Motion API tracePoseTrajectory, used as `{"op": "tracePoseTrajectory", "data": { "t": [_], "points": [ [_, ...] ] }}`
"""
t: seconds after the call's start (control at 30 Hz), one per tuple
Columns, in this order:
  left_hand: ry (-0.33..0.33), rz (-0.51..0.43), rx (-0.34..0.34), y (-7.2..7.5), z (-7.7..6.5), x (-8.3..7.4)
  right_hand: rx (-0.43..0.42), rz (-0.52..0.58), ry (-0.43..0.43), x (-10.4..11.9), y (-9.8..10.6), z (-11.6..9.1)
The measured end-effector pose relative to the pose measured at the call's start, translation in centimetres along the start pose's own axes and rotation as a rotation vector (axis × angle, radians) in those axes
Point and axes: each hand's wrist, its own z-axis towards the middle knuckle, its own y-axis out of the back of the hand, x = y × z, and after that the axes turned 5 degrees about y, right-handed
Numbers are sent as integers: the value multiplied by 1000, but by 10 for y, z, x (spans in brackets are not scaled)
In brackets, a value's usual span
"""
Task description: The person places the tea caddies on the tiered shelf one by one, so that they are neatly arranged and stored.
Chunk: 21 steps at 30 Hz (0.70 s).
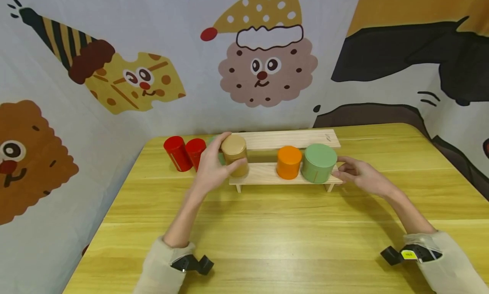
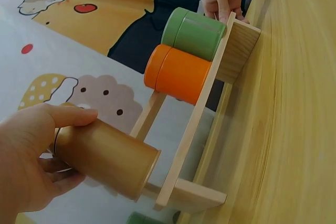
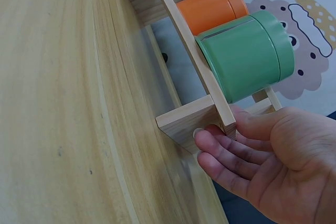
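My left hand (image 1: pixel 211 166) grips a gold canister (image 1: pixel 234 146) from its left side, thumb across the front. The canister is over the left end of a two-tier wooden shelf (image 1: pixel 263 175); its base stands just off the lower board in the left wrist view. My right hand (image 1: pixel 363 175) pinches the shelf's right end, thumb on top of the board and fingers beneath it, as the right wrist view shows. On the lower board stand an orange tin (image 1: pixel 289 163) and, right beside it, a wider green tin (image 1: pixel 320 163).
Two red canisters (image 1: pixel 178 154) stand on the table left of the shelf. Another green tin (image 1: pixel 221 159) is mostly hidden behind my left hand. The wooden table (image 1: pixel 275 230) ends at a cartoon-printed cloth (image 1: pixel 179 115) behind the shelf.
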Motion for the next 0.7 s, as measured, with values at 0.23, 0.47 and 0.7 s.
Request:
{"op": "tracePoseTrajectory", "data": {
  "t": [0.23, 0.47, 0.7],
  "points": [
    [-15, -39, 25, -8, 4, -6, 0, 4, 4, -2, 0, 0],
    [-23, -31, 25, -17, 8, -12, 2, 13, 5, 0, 0, 0],
    [-28, 0, 43, -29, 11, -17, 5, 10, 13, 1, -1, 0]
  ]
}}
